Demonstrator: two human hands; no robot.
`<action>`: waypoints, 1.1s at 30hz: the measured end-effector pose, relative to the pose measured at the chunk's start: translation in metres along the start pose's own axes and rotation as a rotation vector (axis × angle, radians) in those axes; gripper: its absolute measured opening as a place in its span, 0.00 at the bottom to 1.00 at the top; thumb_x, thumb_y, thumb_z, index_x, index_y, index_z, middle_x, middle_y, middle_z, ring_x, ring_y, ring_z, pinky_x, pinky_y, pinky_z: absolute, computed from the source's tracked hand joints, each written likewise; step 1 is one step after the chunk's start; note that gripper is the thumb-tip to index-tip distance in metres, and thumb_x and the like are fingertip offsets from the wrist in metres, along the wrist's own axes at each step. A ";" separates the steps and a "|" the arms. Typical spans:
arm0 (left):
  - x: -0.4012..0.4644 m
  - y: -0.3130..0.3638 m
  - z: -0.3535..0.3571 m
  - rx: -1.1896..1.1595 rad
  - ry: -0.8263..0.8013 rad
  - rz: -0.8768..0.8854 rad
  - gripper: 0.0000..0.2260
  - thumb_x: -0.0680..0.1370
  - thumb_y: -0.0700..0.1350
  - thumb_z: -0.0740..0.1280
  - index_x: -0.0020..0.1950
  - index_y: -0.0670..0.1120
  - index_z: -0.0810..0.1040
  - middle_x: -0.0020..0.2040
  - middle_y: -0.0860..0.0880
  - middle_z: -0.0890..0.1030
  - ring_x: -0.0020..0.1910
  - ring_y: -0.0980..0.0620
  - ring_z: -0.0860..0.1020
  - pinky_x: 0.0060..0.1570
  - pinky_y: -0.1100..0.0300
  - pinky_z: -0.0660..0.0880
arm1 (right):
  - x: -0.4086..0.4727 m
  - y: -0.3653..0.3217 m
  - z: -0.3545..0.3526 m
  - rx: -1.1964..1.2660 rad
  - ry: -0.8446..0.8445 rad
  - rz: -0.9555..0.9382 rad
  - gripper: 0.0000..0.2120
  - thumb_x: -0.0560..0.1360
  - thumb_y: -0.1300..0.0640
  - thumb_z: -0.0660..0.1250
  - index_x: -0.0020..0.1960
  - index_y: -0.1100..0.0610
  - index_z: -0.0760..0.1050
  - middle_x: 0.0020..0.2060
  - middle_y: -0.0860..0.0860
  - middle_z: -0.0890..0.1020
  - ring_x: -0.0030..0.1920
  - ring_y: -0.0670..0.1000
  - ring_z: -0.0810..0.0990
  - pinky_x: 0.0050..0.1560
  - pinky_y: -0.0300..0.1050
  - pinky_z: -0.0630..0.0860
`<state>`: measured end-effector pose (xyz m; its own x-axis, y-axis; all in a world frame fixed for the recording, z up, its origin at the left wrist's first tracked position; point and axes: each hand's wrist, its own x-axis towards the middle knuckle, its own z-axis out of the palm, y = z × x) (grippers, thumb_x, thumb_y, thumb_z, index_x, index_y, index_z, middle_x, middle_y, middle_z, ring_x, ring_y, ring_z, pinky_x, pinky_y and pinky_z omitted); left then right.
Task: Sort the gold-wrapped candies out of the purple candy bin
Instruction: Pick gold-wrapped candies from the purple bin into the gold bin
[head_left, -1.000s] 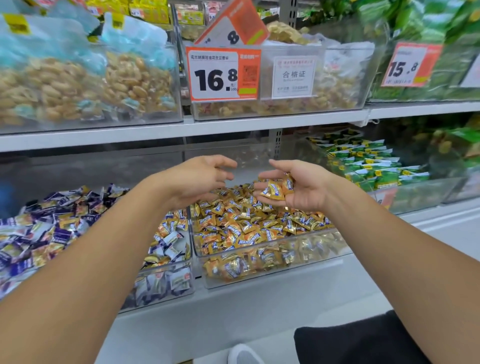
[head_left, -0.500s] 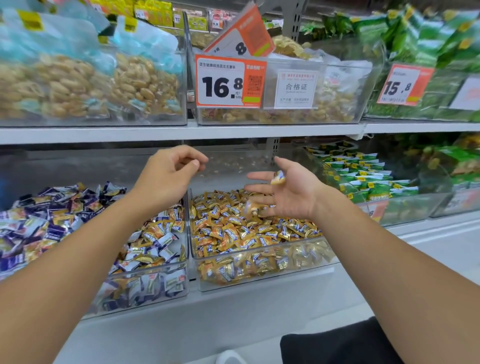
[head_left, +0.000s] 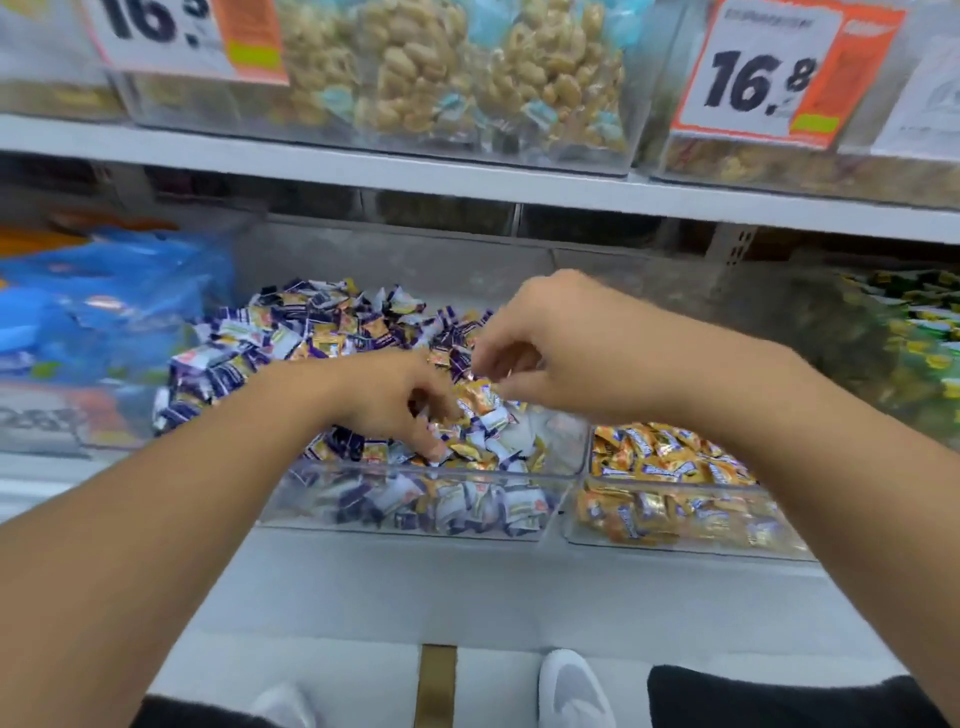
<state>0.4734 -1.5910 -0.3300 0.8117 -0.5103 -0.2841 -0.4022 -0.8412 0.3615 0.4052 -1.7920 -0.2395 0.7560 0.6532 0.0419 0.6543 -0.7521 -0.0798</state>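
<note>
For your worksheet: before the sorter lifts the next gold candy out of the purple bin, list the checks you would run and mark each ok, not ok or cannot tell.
1. Both hands are over the purple candy bin: ok; left hand and right hand are above its front right part.
2. Gold-wrapped candies are within reach: ok; several lie right by the fingers.
3. Left hand's grip is on a gold piece only: cannot tell; the fingertips are buried in mixed wrappers.
4. Right hand's grip holds a candy: cannot tell; the fingers are curled and blurred.
5. The gold candy bin is close by for the drop: ok; it sits directly to the right.
6. The bin is fully sorted: not ok.
</note>
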 end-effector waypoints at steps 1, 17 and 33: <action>-0.001 -0.003 0.000 0.019 -0.011 -0.007 0.18 0.70 0.54 0.78 0.59 0.57 0.82 0.53 0.56 0.82 0.52 0.55 0.79 0.54 0.56 0.76 | 0.017 -0.007 0.005 -0.115 -0.170 0.051 0.05 0.76 0.59 0.70 0.49 0.57 0.83 0.42 0.51 0.85 0.45 0.51 0.83 0.50 0.47 0.78; 0.025 -0.019 0.016 0.139 0.033 0.118 0.23 0.68 0.64 0.75 0.58 0.54 0.81 0.40 0.59 0.72 0.45 0.52 0.72 0.44 0.58 0.69 | 0.107 0.015 0.081 -0.412 -1.018 0.153 0.29 0.70 0.49 0.78 0.66 0.60 0.74 0.57 0.50 0.78 0.56 0.53 0.77 0.47 0.41 0.69; 0.011 -0.022 -0.001 -0.026 0.317 0.012 0.08 0.82 0.39 0.55 0.51 0.45 0.74 0.40 0.49 0.75 0.37 0.52 0.71 0.34 0.57 0.65 | 0.124 0.049 0.059 -0.410 -0.556 0.203 0.17 0.82 0.57 0.60 0.34 0.58 0.65 0.33 0.54 0.73 0.35 0.55 0.71 0.38 0.47 0.72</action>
<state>0.4921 -1.5779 -0.3401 0.9000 -0.4358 0.0095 -0.4052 -0.8282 0.3873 0.5297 -1.7423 -0.2970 0.8125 0.3630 -0.4562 0.5396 -0.7645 0.3527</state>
